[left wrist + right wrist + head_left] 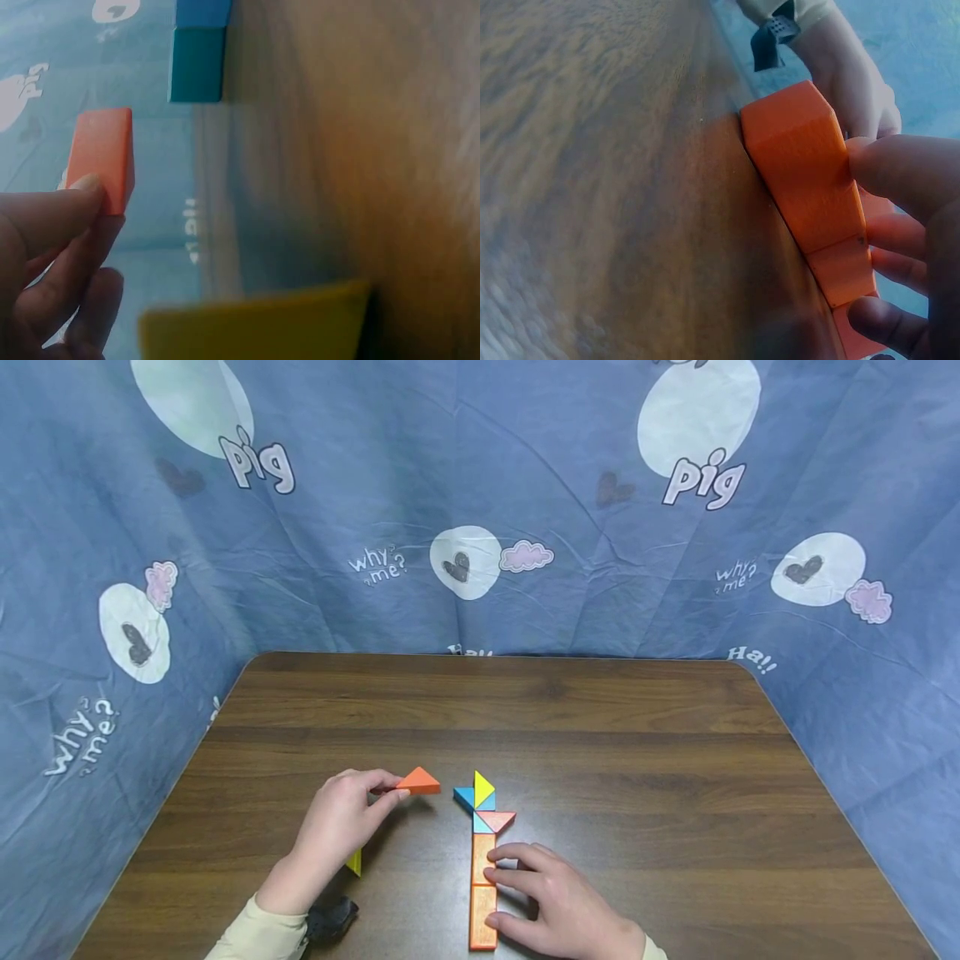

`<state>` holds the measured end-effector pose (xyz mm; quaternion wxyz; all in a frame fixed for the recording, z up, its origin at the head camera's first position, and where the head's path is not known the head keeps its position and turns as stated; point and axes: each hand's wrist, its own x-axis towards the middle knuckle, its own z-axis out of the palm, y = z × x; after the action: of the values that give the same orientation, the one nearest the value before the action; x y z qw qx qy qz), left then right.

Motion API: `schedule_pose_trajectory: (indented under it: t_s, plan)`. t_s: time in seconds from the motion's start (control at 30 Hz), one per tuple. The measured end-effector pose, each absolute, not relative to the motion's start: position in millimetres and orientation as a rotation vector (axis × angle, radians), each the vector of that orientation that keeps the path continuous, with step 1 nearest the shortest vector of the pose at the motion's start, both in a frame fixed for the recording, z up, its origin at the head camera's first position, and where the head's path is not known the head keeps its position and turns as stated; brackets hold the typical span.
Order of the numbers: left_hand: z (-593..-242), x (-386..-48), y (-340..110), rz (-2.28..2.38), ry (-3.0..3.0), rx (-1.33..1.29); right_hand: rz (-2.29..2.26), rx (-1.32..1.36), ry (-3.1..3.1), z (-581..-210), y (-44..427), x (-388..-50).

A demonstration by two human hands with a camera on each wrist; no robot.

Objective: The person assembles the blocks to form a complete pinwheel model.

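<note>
My left hand pinches an orange triangular block between thumb and fingers, raised off the table, left of a column of blocks. The left wrist view shows this orange block edge-on. Two orange rectangular blocks, an upper one and a lower one, lie end to end. My right hand touches their right edge with spread fingers and thumb. Beyond them lie a light-blue triangle, a pink triangle, a blue triangle and a yellow triangle.
Another yellow block is partly hidden behind my left wrist; the left wrist view has a yellow block close by. A black device sits at the left wrist. The wooden table meets a blue printed cloth behind.
</note>
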<state>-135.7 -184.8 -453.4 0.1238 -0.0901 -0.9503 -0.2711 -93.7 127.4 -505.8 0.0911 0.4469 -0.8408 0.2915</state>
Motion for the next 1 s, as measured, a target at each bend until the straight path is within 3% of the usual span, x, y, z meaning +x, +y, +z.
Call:
schedule_pose_trajectory:
  t_s: [1.0]
  plan:
    - [-469.0, -135.9, -157.6, -0.539, -2.87, -0.343, 0.857, 1.342, -2.471, -506.4, 127.9, -94.3]
